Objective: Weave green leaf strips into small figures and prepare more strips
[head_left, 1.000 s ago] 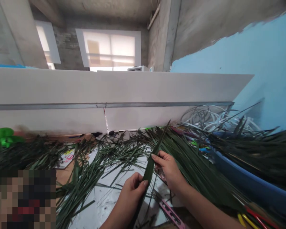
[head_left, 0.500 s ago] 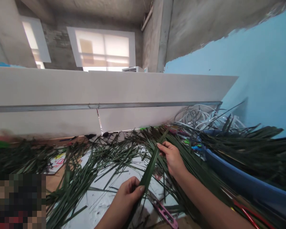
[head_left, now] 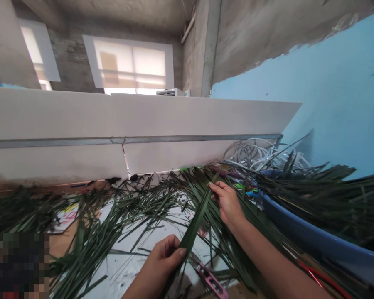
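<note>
A long dark green leaf strip [head_left: 193, 226] runs at a slant between my two hands. My left hand [head_left: 166, 258] pinches its lower part between thumb and fingers. Farther up, my right hand [head_left: 227, 200] pinches the same strip near its upper end. Below the strip lies a pink-handled utility knife [head_left: 209, 279] on the white work surface [head_left: 124, 261], its front end partly hidden near my left hand. Many cut green leaf strips [head_left: 95, 245] lie scattered to the left, and more long leaves [head_left: 243, 253] lie under my right forearm.
On the right stands a blue tub [head_left: 311, 230] heaped with long leaves [head_left: 336, 195]. Coiled pale strapping [head_left: 252, 153] lies behind it. A white partition [head_left: 187, 118] crosses the back. A printed sign [head_left: 65, 218] lies at the left, and a red rod [head_left: 311, 272] at the lower right.
The view has shifted slightly to the right. My right hand sits a little higher along the leaf strip's upper end; both hands keep their pinch on the strip.
</note>
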Tool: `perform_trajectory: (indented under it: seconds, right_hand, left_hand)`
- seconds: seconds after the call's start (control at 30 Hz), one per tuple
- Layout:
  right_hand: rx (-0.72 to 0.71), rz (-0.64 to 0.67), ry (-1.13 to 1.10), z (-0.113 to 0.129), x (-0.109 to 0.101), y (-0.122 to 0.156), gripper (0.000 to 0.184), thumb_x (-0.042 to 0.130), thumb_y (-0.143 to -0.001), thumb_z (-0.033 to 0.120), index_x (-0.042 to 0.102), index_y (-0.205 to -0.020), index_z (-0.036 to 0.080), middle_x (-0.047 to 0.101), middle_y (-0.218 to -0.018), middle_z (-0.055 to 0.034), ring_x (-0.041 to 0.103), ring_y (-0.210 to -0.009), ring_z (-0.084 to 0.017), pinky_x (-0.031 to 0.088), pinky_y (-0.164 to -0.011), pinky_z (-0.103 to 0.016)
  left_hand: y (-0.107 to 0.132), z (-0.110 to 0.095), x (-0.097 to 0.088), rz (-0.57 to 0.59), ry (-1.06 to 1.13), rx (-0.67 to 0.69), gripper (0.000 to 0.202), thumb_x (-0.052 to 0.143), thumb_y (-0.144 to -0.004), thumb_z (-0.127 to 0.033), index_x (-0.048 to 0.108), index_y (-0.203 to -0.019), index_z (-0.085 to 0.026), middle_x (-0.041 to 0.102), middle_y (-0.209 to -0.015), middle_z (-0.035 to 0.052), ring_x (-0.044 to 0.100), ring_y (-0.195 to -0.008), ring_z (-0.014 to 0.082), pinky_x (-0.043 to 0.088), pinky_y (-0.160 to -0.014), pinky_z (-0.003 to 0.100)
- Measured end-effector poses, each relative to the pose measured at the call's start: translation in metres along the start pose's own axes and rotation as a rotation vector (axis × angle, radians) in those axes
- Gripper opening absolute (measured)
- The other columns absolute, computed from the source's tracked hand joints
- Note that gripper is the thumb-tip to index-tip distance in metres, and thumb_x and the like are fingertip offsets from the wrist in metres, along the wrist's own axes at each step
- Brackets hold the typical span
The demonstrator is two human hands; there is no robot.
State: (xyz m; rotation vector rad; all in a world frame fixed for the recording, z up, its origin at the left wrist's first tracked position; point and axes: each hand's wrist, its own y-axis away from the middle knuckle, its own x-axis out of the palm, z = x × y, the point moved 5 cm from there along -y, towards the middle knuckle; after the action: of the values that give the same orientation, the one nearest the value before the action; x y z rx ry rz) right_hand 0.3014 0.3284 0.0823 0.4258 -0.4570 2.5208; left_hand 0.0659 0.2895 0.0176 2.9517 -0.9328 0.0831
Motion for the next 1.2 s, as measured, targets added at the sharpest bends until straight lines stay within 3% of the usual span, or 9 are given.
perform_trajectory:
  seconds: [0.23, 0.37, 0.5, 0.63, 0.73, 0.83, 1.0, 1.2]
  right_hand:
    - [-0.007, -0.03, -0.017, 0.005, -0.007, -0.007, 0.036, 0.087, -0.05, 0.041, 0.057, -0.058, 0.021, 0.052, -0.057, 0.0052, 0.042, -0.052, -0.012, 0.032, -0.049, -0.025]
    - [0.027, -0.005, -0.029, 0.004, -0.006, -0.008, 0.037, 0.086, -0.053, 0.045, 0.061, -0.064, 0.021, 0.056, -0.059, 0.0061, 0.045, -0.052, -0.011, 0.035, -0.049, -0.024]
    - [0.176, 0.194, -0.004, -0.012, 0.018, 0.016, 0.034, 0.085, -0.059, 0.045, 0.068, -0.073, 0.019, 0.066, -0.063, 0.0015, 0.052, -0.053, -0.011, 0.038, -0.05, -0.023]
    - [0.329, 0.476, 0.055, -0.037, 0.049, 0.058, 0.018, 0.083, -0.059, 0.026, 0.072, -0.068, 0.015, 0.065, -0.057, 0.0002, 0.052, -0.046, -0.011, 0.034, -0.048, -0.024]
    - [0.352, 0.606, 0.08, -0.048, 0.06, 0.077, 0.005, 0.072, -0.064, 0.02, 0.072, -0.065, 0.016, 0.064, -0.057, 0.0007, 0.052, -0.048, -0.01, 0.034, -0.05, -0.024]
    - [0.337, 0.665, 0.062, -0.046, 0.063, 0.083, 0.014, 0.062, -0.07, 0.024, 0.074, -0.072, 0.017, 0.063, -0.06, 0.0002, 0.053, -0.054, -0.012, 0.038, -0.054, -0.025]
    - [0.309, 0.661, 0.158, -0.04, 0.064, 0.084, 0.02, 0.08, -0.065, 0.034, 0.074, -0.072, 0.016, 0.066, -0.066, -0.0003, 0.052, -0.057, -0.012, 0.041, -0.055, -0.024]
    - [0.297, 0.474, 0.092, -0.041, 0.056, 0.075, 0.029, 0.086, -0.062, 0.041, 0.072, -0.067, 0.017, 0.064, -0.061, 0.0013, 0.045, -0.05, -0.009, 0.035, -0.048, -0.023]
  left_hand:
    - [0.001, -0.001, 0.003, 0.036, 0.01, -0.036, 0.05, 0.078, -0.065, -0.061, 0.048, -0.066, -0.02, 0.04, -0.064, -0.0057, 0.032, -0.062, 0.0119, 0.028, -0.06, 0.024]
    - [0.002, -0.006, -0.002, -0.011, -0.072, -0.025, 0.048, 0.075, -0.067, -0.059, 0.048, -0.065, -0.02, 0.04, -0.063, -0.0059, 0.032, -0.061, 0.0119, 0.028, -0.058, 0.024]
    - [-0.001, -0.01, -0.014, -0.111, -0.101, 0.035, 0.046, 0.073, -0.071, -0.057, 0.044, -0.064, -0.022, 0.037, -0.058, -0.0078, 0.03, -0.056, 0.011, 0.026, -0.055, 0.024]
    - [-0.006, -0.005, -0.023, -0.142, -0.063, 0.062, 0.044, 0.073, -0.071, -0.055, 0.045, -0.065, -0.022, 0.038, -0.056, -0.0085, 0.03, -0.053, 0.0103, 0.025, -0.053, 0.024]
    - [-0.007, -0.002, -0.027, -0.171, -0.039, 0.071, 0.041, 0.072, -0.071, -0.053, 0.046, -0.066, -0.022, 0.038, -0.055, -0.0088, 0.029, -0.052, 0.0098, 0.024, -0.052, 0.024]
    - [-0.006, -0.003, -0.029, -0.209, -0.039, 0.053, 0.04, 0.071, -0.071, -0.053, 0.047, -0.067, -0.021, 0.039, -0.056, -0.0087, 0.029, -0.052, 0.0096, 0.023, -0.051, 0.024]
    - [-0.004, -0.009, -0.027, -0.185, -0.056, 0.056, 0.038, 0.07, -0.072, -0.051, 0.048, -0.067, -0.021, 0.04, -0.056, -0.0083, 0.03, -0.053, 0.0095, 0.024, -0.051, 0.024]
    - [-0.002, -0.015, -0.025, -0.108, -0.067, 0.021, 0.029, 0.069, -0.074, -0.043, 0.051, -0.072, -0.019, 0.045, -0.056, -0.0077, 0.036, -0.05, 0.0089, 0.027, -0.05, 0.023]
